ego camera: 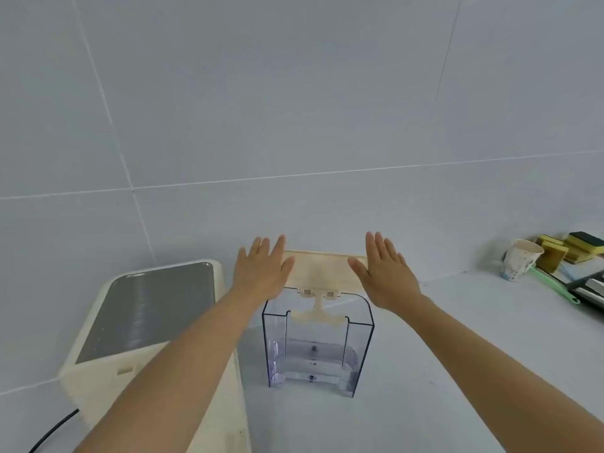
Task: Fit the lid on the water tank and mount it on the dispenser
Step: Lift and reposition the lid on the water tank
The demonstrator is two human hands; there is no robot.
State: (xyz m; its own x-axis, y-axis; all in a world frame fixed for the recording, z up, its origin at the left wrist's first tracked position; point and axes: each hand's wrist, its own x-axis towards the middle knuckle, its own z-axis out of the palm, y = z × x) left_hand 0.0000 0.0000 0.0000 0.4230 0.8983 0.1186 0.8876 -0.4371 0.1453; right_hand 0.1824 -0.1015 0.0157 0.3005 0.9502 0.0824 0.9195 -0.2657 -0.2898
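Note:
A clear plastic water tank (315,344) stands upright on the white counter, its top uncovered. A cream lid (322,273) leans behind it near the wall, its hinge piece hanging into the tank's top. My left hand (261,273) hovers flat with fingers spread at the lid's left end. My right hand (387,273) does the same at the lid's right end. Neither hand grips anything. The cream dispenser (143,325) with a grey top panel stands to the left of the tank, partly hidden by my left forearm.
A grey tiled wall rises directly behind the lid. At the far right lie a paper cup (519,261), yellow sponges (570,248) and a green-handled tool (552,286). A black cable (55,428) runs off the dispenser's lower left.

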